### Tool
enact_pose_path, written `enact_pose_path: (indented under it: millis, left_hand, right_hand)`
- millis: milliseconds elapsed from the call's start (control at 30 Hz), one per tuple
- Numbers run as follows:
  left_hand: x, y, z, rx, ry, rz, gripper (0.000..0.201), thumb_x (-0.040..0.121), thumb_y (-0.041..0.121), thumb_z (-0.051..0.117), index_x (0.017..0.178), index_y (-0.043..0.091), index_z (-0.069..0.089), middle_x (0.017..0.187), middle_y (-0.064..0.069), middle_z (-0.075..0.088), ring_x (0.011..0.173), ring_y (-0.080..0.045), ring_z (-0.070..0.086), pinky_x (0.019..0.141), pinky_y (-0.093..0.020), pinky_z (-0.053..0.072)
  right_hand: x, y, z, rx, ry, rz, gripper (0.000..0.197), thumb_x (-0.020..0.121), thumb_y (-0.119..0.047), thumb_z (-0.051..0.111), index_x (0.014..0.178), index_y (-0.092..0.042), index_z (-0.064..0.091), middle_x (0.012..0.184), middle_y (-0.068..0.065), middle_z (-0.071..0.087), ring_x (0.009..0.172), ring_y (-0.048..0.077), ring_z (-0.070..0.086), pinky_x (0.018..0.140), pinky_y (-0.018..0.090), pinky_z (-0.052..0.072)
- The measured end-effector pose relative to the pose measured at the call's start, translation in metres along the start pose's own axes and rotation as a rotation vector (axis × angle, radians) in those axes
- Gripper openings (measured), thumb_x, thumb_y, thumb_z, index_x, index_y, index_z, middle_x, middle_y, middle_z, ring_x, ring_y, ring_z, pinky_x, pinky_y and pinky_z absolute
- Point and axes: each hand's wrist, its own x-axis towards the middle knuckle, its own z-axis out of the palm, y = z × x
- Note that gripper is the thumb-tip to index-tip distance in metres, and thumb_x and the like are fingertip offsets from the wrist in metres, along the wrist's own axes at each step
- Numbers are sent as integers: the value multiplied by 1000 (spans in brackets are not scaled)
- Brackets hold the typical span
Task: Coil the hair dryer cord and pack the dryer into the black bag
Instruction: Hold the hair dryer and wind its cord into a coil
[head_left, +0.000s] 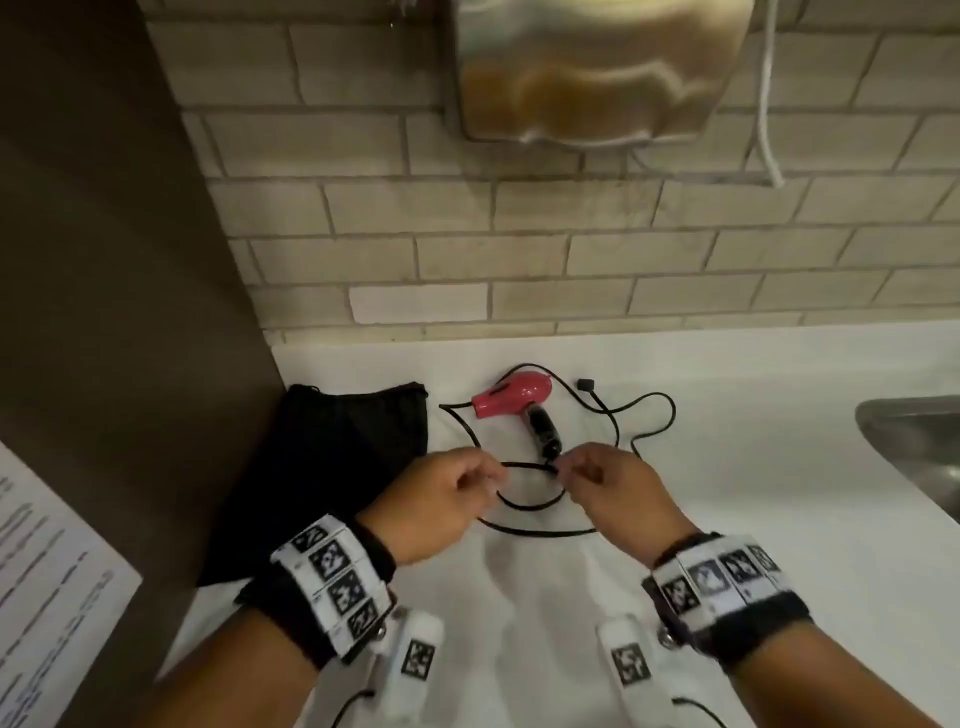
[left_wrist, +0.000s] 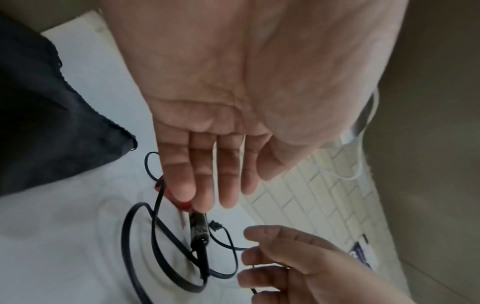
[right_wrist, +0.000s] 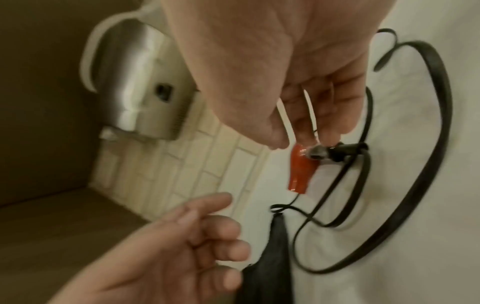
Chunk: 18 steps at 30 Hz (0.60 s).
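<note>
Both hands hover palm-down over the white counter (head_left: 727, 467). The left hand (head_left: 436, 506) has loose fingers holding nothing. The right hand (head_left: 615, 493) seems to pinch the black cord (head_left: 535, 530) near the dryer's handle, though blur leaves this unsure. The pink hair dryer (head_left: 511, 397) lies amid uncoiled cord. The head view alone shows the whole black bag (head_left: 332, 467), flat at left; I cannot tell its contents.

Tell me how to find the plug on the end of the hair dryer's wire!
Start at the white counter below the tiled wall and find the pink hair dryer lying beside the black bag. Just right of the dryer's rounded back end lies the plug. It is the only small black blocky lump there; the rest of the cord is thin and loopy.
</note>
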Motion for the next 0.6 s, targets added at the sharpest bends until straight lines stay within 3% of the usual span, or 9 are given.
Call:
enact_pose_path:
  millis: [100,133,233,300,400,467,533,600]
  left_hand:
    - [36,5,1,10,54,-45,19,90,18,55,87,32,68,80,4,71,74,-15,66,72,-31,54]
    - [43,8,2,40,34,-69,19,88,19,54,88,33,68,82,3,72,76,-16,67,71,-29,54]
    - [51,6,10,86,-38,-99,23,86,15,53,94,30,69,84,2,72,74,-13,66,63,-24,50]
    - [51,5,13,79,-67,-122,24,88,13,54,99,26,69,86,2,73,74,-11,66,62,-21,50]
    - [49,-3,12,61,-66,-131,22,92,16,53,104,23,70,90,0,73,77,-13,67,71,-25,54]
    - [44,-8,10,36,-57,-139,20,95,18,52,101,27,69,90,1,73,78,-13,68,75,-28,55]
    - [40,-11,7,-1,-41,-139,20,98,19,51,97,29,68,89,1,72,77,-12,67,76,-31,55]
    - [34,-9,3,-18,-22,-137,20,99,19,51,95,29,68,89,0,71,77,-13,66,74,-32,53]
  right_hand:
    - [49,12,10,-230,26,148,27,93,-29,59,115,-17,69,119,6,70,111,25,63,80,24,40]
    - [60,12,13,-279,-7,233,30,92,-34,62,113,-14,68,115,8,70,105,26,65,77,25,42]
    - [78,17,29,-412,-83,346,36,80,-46,72,92,-13,61,84,5,65,68,20,61,50,25,40]
    - [86,19,37,-431,-81,356,32,80,-40,70,92,-12,63,82,6,65,68,24,61,47,25,38]
    - [96,23,38,-399,-107,414,26,88,-33,62,92,-7,65,80,8,65,69,25,61,45,25,37]
    - [98,22,32,-119,-127,493,29,91,-27,60,101,-1,69,78,10,68,64,25,63,45,24,43]
    - [97,20,27,416,-105,610,27,98,-16,54,111,5,64,71,14,73,61,26,66,51,29,52]
    - [95,18,25,766,-14,651,23,102,-13,46,103,4,61,58,12,71,55,26,65,52,33,50]
